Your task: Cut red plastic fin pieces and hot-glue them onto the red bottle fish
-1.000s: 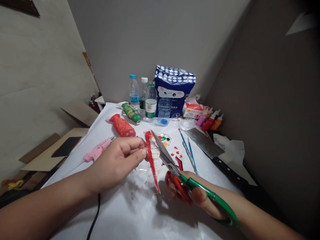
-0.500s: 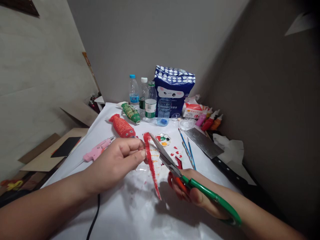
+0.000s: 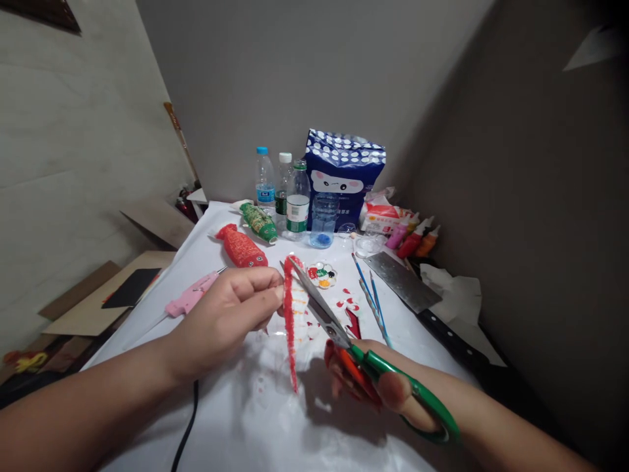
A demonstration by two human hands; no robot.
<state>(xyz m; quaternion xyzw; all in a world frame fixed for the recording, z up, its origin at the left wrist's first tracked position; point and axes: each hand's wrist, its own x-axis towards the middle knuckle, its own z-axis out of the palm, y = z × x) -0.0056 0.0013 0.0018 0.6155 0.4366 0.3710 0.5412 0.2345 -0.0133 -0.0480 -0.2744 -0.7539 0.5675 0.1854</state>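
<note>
My left hand [image 3: 246, 305] is closed, its thumb and forefinger pinching a thin painted piece [image 3: 291, 331] with a red edge and white and orange stripes; its material I cannot make out. My right hand [image 3: 378, 380] grips the green and orange handles of a pair of scissors [image 3: 327, 318]. The blades are apart, one on each side of the piece's upper end. Behind my left hand lie a red fish-shaped figure [image 3: 240, 246] and a green one [image 3: 258, 221]. A pink glue gun [image 3: 191, 293] rests beside my left wrist.
A paint palette [image 3: 323, 275], red scraps [image 3: 348, 303] and paintbrushes [image 3: 374, 295] lie on the white-covered table. A cleaver [image 3: 405, 282] is at the right. Plastic bottles [image 3: 297, 206], a blue bag [image 3: 344, 170] and paint bottles [image 3: 413, 239] stand at the back.
The red-edged piece has swung more upright, its lower tip shifting left. The scissors have moved slightly left, and their blades have opened around the piece's top.
</note>
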